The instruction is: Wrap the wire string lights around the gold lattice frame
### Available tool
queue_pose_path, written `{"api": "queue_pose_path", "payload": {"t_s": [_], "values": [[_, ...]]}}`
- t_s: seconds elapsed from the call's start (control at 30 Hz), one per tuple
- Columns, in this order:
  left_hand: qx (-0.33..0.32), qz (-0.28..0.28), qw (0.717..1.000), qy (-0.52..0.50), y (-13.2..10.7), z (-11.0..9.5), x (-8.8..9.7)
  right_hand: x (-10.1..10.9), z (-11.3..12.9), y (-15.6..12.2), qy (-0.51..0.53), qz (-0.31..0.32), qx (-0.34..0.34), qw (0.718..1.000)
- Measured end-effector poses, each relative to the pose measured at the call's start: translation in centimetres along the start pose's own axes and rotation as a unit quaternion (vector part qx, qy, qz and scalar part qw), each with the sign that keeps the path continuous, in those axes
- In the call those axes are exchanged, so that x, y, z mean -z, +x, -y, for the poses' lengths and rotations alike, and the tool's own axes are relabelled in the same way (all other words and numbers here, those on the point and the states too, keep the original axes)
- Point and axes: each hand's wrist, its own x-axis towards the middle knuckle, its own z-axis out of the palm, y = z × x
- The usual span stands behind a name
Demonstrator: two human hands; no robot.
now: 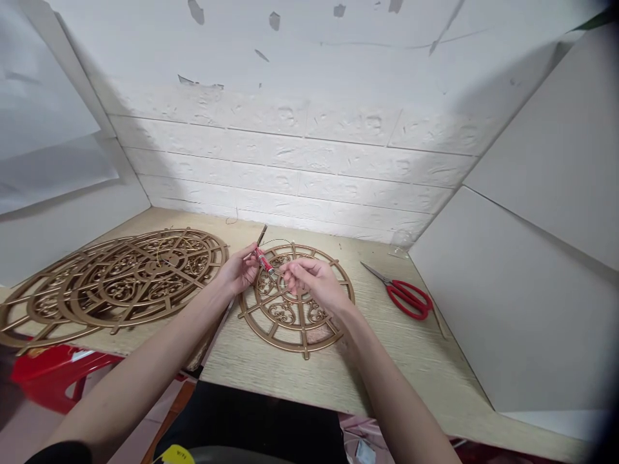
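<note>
My left hand [243, 269] is closed around a slim red-and-silver tool [264, 260], whose dark rod-like end sticks up past the fingers. Its exact kind does not show. A thin dark wire [278, 240] arcs from near that tool toward my right hand [309, 280]. Thumb and fingers of the right hand are pinched together; what they grip is too small to make out. Beneath both hands lies a round gold openwork lattice panel [305, 345] with scrollwork and spokes, flat on the table.
Several similar gold panels [120, 319] lie stacked and overlapping at left, with a yellowish wire [176, 238] on top. Red-handled scissors [409, 298] rest at right. A pale wooden table [271, 380] meets a white wall [300, 154]; white boards [483, 309] flank it. A red stool [48, 374] stands below left.
</note>
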Motion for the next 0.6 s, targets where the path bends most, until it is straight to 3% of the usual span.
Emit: {"api": "queue_pose_path", "payload": {"t_s": [0.37,0.6], "values": [[-0.019,0.026,0.999,0.003,0.67,-0.33,0.46,0.75,0.27,-0.05,0.037,0.002,0.002,0.999],[-0.008,-0.003,1.0,0.013,0.46,-0.17,0.4,0.98,0.84,-0.13,0.058,-0.07,0.034,0.995]]}}
